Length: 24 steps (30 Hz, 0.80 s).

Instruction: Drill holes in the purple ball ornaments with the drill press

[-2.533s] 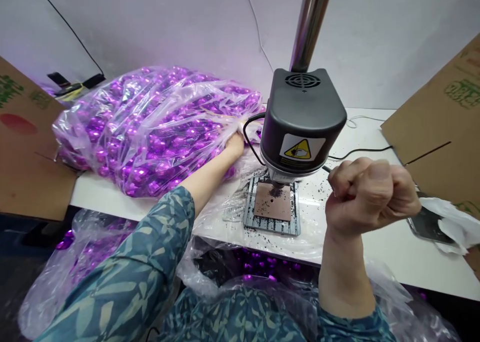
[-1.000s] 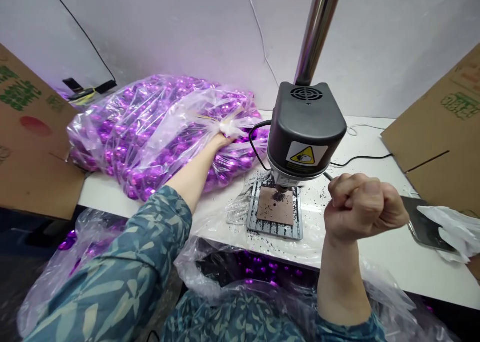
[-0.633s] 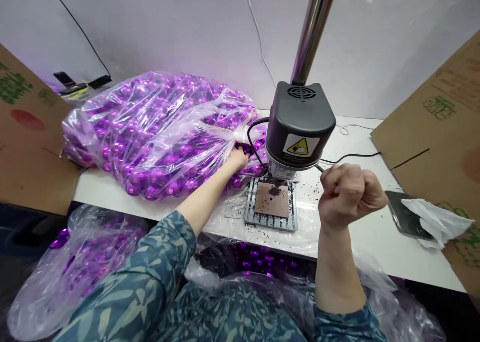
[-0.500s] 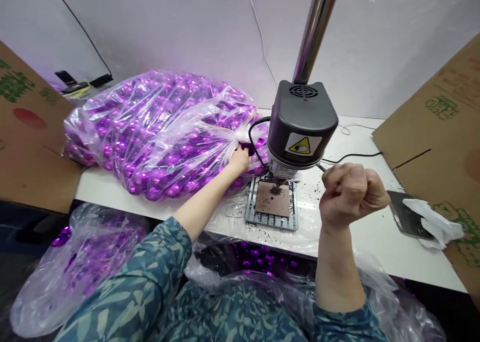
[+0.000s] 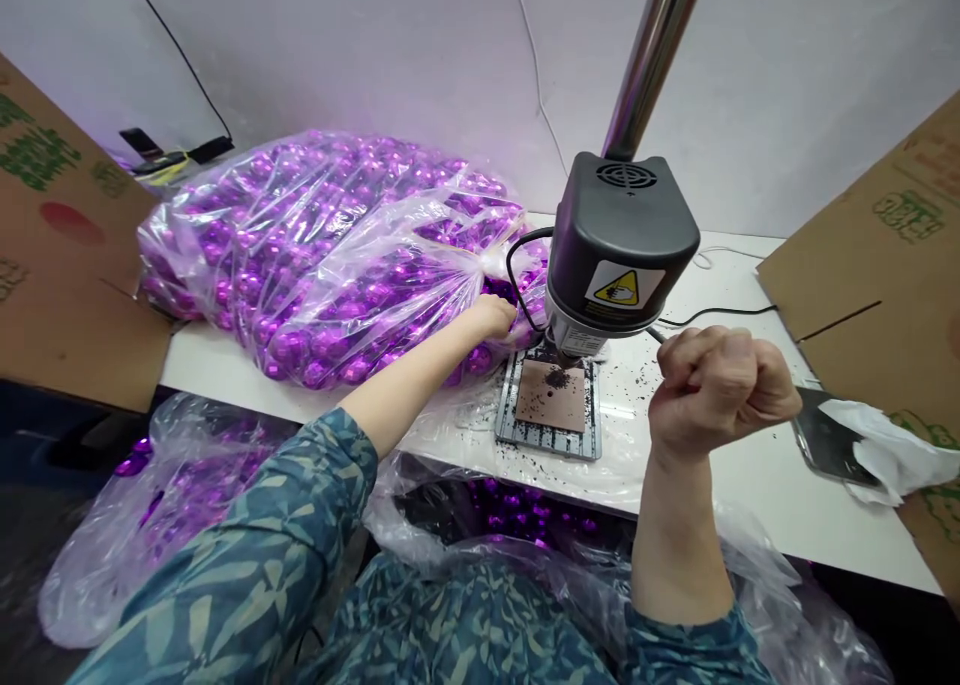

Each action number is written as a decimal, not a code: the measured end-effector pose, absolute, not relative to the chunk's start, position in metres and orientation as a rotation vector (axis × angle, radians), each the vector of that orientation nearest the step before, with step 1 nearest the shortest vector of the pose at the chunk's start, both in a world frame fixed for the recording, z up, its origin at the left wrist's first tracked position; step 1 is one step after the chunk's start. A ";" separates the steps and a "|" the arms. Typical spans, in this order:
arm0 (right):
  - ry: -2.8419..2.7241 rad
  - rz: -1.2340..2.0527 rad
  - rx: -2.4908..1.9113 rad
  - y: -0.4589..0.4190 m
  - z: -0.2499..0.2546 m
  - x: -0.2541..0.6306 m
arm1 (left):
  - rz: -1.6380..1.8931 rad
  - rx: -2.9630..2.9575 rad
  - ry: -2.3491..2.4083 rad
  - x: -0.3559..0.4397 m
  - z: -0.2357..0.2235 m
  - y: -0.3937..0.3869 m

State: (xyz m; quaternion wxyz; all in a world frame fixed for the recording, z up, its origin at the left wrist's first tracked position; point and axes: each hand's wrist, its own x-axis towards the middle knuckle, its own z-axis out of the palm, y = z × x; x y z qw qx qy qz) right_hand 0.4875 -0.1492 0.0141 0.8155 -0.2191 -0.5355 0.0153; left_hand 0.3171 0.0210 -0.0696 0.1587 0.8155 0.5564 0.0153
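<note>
A big clear plastic bag full of shiny purple balls lies on the table, gathered at a white knot. My left hand is at a dark gap in the bag just below this knot, its fingers bent and their tips hidden. To the right stands a black drill press with a hand-warning sticker. Beneath its head, a brown square plate with a small hole and dark shavings rests on a grey slotted base. My right hand is a fist beside the head, closed around the end of a dark lever, mostly hidden.
Cardboard boxes flank the table, one on the left and one on the right. A dark phone lies partly under white tissue. Further purple balls sit in plastic below the table edge. Shavings litter the white tabletop.
My left hand has shifted slightly right and down at the bag's gap, with its fingers now less visible. The view has shifted a little; my right fist stays beside the drill press.
</note>
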 end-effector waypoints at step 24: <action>-1.093 0.047 -0.506 -0.150 0.014 0.481 | 1.081 0.746 0.664 0.286 -0.100 -0.112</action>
